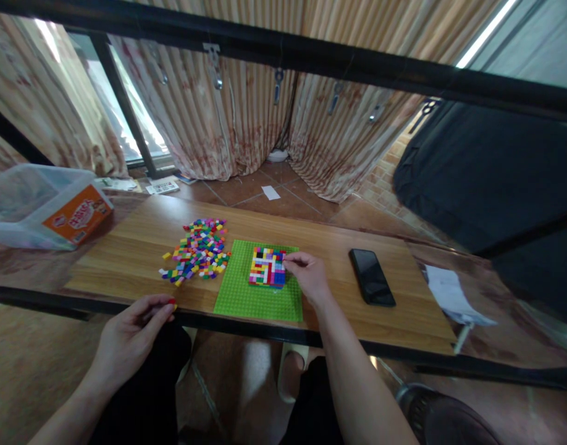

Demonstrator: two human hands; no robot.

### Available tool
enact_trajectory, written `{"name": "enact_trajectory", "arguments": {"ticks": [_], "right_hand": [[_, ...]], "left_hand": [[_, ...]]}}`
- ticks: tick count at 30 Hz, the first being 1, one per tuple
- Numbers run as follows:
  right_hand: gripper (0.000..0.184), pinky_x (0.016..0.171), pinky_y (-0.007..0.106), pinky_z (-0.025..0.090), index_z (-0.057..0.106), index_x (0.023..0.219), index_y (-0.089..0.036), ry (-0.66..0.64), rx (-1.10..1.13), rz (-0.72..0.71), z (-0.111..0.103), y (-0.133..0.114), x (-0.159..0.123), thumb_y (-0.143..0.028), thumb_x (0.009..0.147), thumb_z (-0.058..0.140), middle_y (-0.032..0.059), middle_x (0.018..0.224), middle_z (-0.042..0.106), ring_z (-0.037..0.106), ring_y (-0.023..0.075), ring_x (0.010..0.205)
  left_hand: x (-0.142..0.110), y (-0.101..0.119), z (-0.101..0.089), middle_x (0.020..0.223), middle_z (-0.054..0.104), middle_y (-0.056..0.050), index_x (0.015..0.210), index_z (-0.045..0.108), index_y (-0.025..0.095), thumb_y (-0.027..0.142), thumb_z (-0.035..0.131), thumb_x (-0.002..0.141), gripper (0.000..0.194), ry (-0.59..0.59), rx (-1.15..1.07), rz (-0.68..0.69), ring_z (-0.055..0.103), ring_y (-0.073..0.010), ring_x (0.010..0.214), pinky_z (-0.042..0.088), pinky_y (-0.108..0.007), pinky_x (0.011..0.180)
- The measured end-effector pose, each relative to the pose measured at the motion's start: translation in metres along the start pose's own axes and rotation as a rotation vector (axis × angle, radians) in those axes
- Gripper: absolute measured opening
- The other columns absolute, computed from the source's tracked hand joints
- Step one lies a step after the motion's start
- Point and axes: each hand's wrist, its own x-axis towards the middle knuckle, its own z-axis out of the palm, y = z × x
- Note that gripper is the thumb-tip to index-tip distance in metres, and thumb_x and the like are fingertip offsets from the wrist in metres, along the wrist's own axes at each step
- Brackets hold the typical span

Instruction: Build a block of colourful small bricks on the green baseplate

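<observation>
A green baseplate (260, 306) lies on the wooden board near its front edge. On it stands a low block of stacked toy bricks (267, 267) in many colours. My right hand (306, 275) is at the stack's right edge, thumb and forefinger pinched together; whatever they may hold is hidden. My left hand (138, 327) is over the front edge of the board at the left, its fingers closed on a small red toy brick (173, 301), with a bit of yellow showing beside it. Left of the baseplate spreads a pile of loose toy bricks (197, 253).
A black phone (372, 277) lies on the wooden board (332, 247) to the right. At the far left stands a clear plastic bin (24, 204) with an orange label. Papers (454, 293) lie beyond the board's right end. A dark bar (283, 49) crosses above.
</observation>
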Motion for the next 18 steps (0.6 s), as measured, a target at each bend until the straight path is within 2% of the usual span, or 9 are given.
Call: {"name": "enact_trajectory", "arguments": {"ticks": [6,11,18], "right_hand": [[0.019,0.051,0.025,0.043,0.073,0.067,-0.018,0.019,0.160,0.116,0.005,-0.006,-0.001,-0.031,0.054,0.078,-0.0002,0.058,0.067,0.055,0.0120,0.052],[0.020,0.051,0.026,0.044,0.072,0.066,-0.018,0.019,0.234,0.185,0.008,-0.008,-0.003,-0.030,0.052,0.078,-0.0006,0.057,0.066,0.056,0.0125,0.051],[0.018,0.048,0.025,0.043,0.072,0.065,-0.019,0.047,0.245,0.179,0.012,-0.004,-0.004,-0.031,0.053,0.077,-0.0017,0.055,0.065,0.054,0.0119,0.049]], "left_hand": [[-0.001,-0.001,0.000,0.081,0.073,-0.002,0.085,0.068,0.018,0.049,0.073,0.063,0.039,-0.006,0.015,0.004,0.068,-0.0183,0.071,0.056,-0.028,0.076],[-0.002,0.000,0.000,0.082,0.074,-0.002,0.086,0.068,0.018,0.052,0.075,0.064,0.040,-0.013,0.019,0.021,0.069,-0.0190,0.071,0.057,-0.030,0.076],[-0.001,0.001,0.001,0.079,0.075,-0.002,0.082,0.071,0.019,0.051,0.078,0.059,0.039,0.002,-0.014,0.013,0.071,-0.0202,0.071,0.059,-0.030,0.073]]}}
